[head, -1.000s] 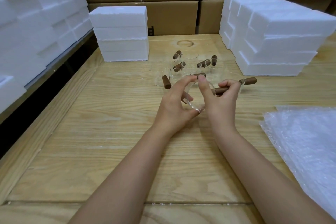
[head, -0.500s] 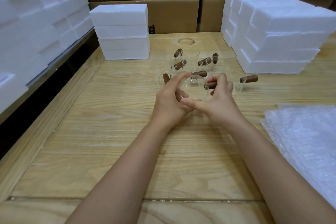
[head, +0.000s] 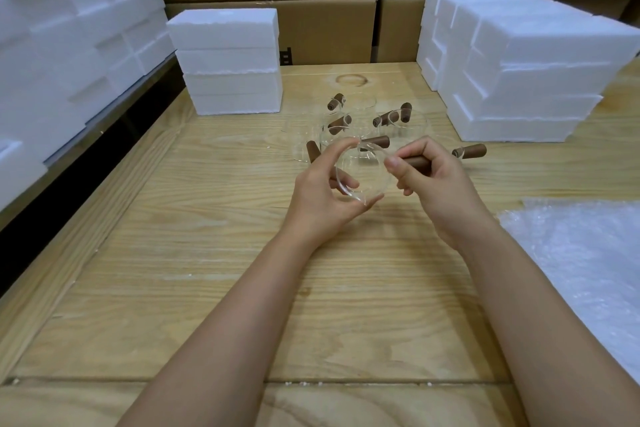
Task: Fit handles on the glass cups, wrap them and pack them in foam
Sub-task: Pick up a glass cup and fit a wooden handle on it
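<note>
Holding cup (head: 360, 180) in curled left fingers (head: 329, 156); right fingers (head: 398, 165), now off the cup, gripping handle (head: 417, 160). Fitting seemingly unfinished.

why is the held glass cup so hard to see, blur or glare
Head view: neither; the glass cup is clear, so only thin rim highlights show against the wooden table. Same view: the wide-angle lens bows the foam stacks near the edges.

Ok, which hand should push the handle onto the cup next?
Right, probably: the right hand already grips the handle beside the cup, while the left hand holds the cup.
</note>
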